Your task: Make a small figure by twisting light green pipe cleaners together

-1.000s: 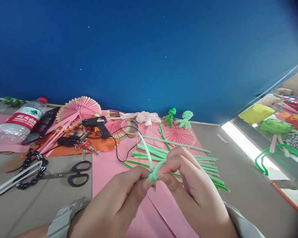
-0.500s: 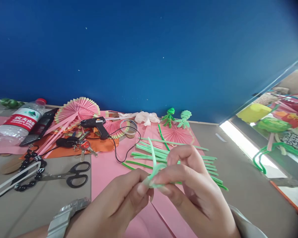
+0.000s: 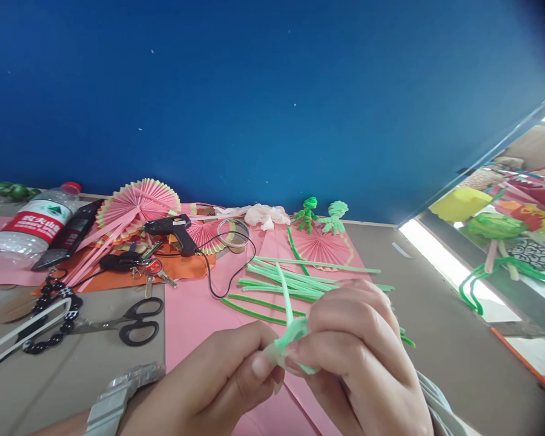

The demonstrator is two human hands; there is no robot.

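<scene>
A light green pipe cleaner point(image 3: 285, 290) is bent into a small loop, with one straight end sticking up. My left hand point(image 3: 227, 369) pinches its base between thumb and forefinger. From the other side, my right hand point(image 3: 358, 345) has thumb and fingers closed on the loop, partly hiding it. Just beyond my hands, several loose green pipe cleaners point(image 3: 281, 280) lie across pink paper point(image 3: 195, 327). Two small figures twisted from pipe cleaners, a darker green one point(image 3: 307, 214) and a paler one point(image 3: 336, 217), stand against the blue wall.
To the left are black-handled scissors point(image 3: 138, 321), a glue gun point(image 3: 175, 230) with its cord, keys point(image 3: 153, 269), a beaded bracelet point(image 3: 45, 345) and a plastic bottle point(image 3: 36, 221). Pink folded paper fans point(image 3: 138, 203) and a tape roll point(image 3: 234, 235) lie near the blue wall point(image 3: 254, 109).
My right hand has turned and curled its fingers over the loop. The pipe cleaner's raised end sits slightly lower and further right. My left hand keeps its pinch.
</scene>
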